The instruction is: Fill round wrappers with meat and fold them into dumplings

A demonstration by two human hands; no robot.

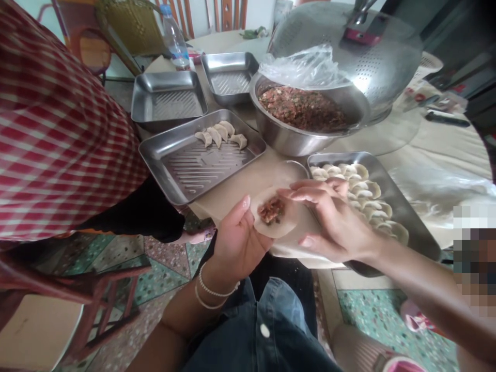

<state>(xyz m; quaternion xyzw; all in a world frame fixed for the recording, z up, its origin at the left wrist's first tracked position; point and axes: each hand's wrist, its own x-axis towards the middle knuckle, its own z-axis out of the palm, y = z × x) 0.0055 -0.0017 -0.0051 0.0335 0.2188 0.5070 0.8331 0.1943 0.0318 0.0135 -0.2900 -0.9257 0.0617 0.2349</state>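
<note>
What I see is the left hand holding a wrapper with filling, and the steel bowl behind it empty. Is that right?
Not quite. In the head view the left hand holds a wrapper with filling, but the steel bowl behind it is not empty: it is full of minced filling.

Even daylight throughout; glare is seen on the colander (372,62); edges are bowed; a pixelated patch is set at right.

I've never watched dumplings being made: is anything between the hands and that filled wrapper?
Nothing visible. The wrapper rests straight in the left hand, and the right hand touches its upper edge with bare fingertips. Only the filling sits on top, in the middle.
</note>
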